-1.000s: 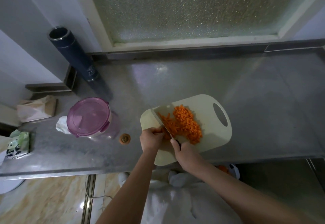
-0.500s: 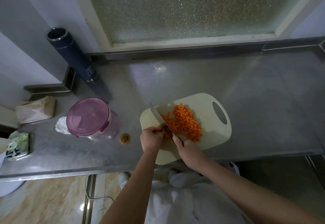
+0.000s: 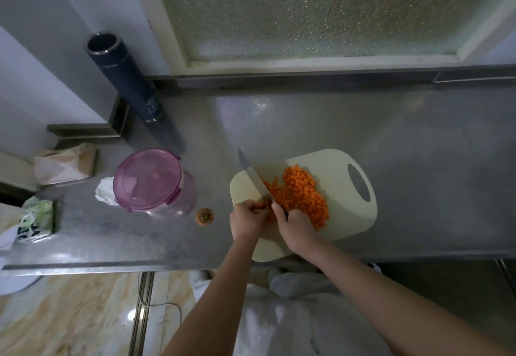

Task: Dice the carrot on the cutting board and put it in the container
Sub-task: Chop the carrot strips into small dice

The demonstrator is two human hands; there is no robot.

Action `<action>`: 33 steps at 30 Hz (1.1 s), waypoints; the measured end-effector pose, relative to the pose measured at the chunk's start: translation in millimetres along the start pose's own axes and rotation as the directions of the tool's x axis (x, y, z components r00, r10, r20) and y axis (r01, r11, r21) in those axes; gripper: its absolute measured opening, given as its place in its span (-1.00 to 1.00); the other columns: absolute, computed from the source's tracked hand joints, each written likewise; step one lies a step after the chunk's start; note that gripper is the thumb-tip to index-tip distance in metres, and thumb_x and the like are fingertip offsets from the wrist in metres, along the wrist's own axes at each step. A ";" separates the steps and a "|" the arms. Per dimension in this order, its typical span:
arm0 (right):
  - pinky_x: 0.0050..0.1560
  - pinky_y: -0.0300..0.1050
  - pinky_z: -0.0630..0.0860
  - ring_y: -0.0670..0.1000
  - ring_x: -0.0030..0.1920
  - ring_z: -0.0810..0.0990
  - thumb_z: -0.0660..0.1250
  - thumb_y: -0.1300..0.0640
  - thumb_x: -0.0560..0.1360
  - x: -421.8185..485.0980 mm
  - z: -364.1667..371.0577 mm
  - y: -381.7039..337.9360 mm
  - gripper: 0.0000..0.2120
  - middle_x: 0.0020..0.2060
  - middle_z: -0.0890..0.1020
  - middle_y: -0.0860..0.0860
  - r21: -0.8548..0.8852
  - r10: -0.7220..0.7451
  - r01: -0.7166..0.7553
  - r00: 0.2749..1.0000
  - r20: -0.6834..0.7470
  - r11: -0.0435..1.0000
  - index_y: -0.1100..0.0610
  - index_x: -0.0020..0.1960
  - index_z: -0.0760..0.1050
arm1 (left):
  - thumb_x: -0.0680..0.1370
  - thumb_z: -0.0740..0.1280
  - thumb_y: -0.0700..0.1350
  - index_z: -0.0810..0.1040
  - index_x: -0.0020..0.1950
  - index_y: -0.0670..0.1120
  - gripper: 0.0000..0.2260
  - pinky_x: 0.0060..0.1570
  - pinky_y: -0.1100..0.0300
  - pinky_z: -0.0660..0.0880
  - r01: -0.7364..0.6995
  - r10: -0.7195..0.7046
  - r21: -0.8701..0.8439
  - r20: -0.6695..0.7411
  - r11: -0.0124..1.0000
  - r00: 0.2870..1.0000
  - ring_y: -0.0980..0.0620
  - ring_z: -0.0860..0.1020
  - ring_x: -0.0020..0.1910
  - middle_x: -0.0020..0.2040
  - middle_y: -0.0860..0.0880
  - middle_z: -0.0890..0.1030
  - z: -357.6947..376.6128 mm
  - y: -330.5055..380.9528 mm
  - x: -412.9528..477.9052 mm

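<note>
1. My right grip [image 3: 296, 227] is closed round the handle of the knife [image 3: 252, 175], with the forefinger up by the heel of the blade.
2. Since half a second ago the blade tip has lifted. It now reaches past the far left edge of the cutting board [image 3: 346, 224] and hangs over the desk [image 3: 418, 160].
3. A second ago the blade lay lower with its broad side showing over the board. Now it shows as a narrow slanted strip.
4. My left grip [image 3: 247, 218] has hardly moved. Its fingers are curled and pinch the carrot strips [image 3: 269, 202] down on the near left part of the board, just left of the blade's heel.
5. The diced carrot [image 3: 303, 196] lies heaped on the middle of the board, right of the blade and touching the strips. The heap looks the same as before.
6. The container [image 3: 148, 179] stands on the desk left of the board and apart from it, with its purple lid clipped on. It is in the same spot as earlier.
7. A carrot stub [image 3: 205, 216] lies on the desk between the container and the board, as it did before.
8. The dark flask [image 3: 125, 82] at the back left carries a small pale mark low on its side, too small to read.
9. The green packet [image 3: 35, 220] at the left edge has dark print that I cannot make out.
</note>
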State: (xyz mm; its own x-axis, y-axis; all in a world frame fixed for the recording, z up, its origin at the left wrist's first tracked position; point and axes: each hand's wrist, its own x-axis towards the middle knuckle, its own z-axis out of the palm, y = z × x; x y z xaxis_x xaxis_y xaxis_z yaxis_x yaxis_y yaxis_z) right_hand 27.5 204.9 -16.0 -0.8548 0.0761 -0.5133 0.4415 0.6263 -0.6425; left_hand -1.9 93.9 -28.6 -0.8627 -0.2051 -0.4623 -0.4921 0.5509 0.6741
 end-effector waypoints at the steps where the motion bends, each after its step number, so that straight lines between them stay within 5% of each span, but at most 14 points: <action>1: -0.22 -0.06 0.36 0.07 -0.27 0.45 -0.02 -0.24 0.58 2.5 -2.6 -0.8 -0.48 -0.43 0.39 0.02 0.015 0.005 -0.005 1.000 0.005 1.000 0.04 -0.43 0.25 | 0.42 0.43 -0.12 0.62 -0.16 -0.11 -0.93 -0.47 0.42 0.27 -0.005 0.005 0.010 -0.002 1.000 1.000 0.07 0.52 -0.26 -0.30 0.04 0.55 -0.2 0.8 -0.1; 7: -0.40 -0.16 0.22 -0.02 -0.45 0.37 0.02 -0.22 0.58 9.1 -31.7 -2.4 -0.44 -0.51 0.38 0.00 0.025 -0.026 0.025 0.999 0.038 0.999 0.10 -0.47 0.27 | 0.43 0.43 -0.14 0.62 -0.11 -0.09 -0.93 -0.47 0.45 0.29 -0.009 0.009 0.007 -0.003 1.000 1.000 0.14 0.48 -0.24 -0.24 0.08 0.55 -0.8 1.5 -0.8; 19: -0.41 -0.12 0.22 0.00 -0.51 0.34 0.00 -0.19 0.59 -12.9 -27.4 0.4 -0.43 -0.55 0.33 0.04 0.085 -0.065 0.065 0.998 0.001 0.994 0.20 -0.40 0.31 | 0.45 0.44 -0.14 0.64 -0.01 -0.12 -0.85 -0.21 0.41 0.35 -0.064 0.064 -0.001 -0.045 0.998 0.997 0.16 0.49 -0.22 -0.11 -0.02 0.66 0.8 -2.7 -4.8; 33: -0.37 -0.08 0.29 0.05 -0.48 0.38 0.03 -0.23 0.57 -27.1 -15.7 13.6 -0.38 -0.57 0.34 0.04 0.082 0.026 -0.025 1.000 -0.004 0.996 0.16 -0.51 0.23 | 0.44 0.44 -0.16 0.66 -0.09 -0.19 -0.89 -0.37 0.59 0.31 -0.035 0.030 -0.049 -0.091 0.998 0.995 0.14 0.46 -0.26 -0.23 -0.02 0.61 -1.2 3.7 -8.4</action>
State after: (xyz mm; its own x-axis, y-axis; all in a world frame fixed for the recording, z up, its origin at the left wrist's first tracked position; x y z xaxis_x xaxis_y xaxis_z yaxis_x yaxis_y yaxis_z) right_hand 52.4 223.6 -1.8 -0.8442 0.0952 -0.5276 0.4839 0.5587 -0.6735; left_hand 3.4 96.7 -21.5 -0.8843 -0.2610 -0.3871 -0.4667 0.5172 0.7174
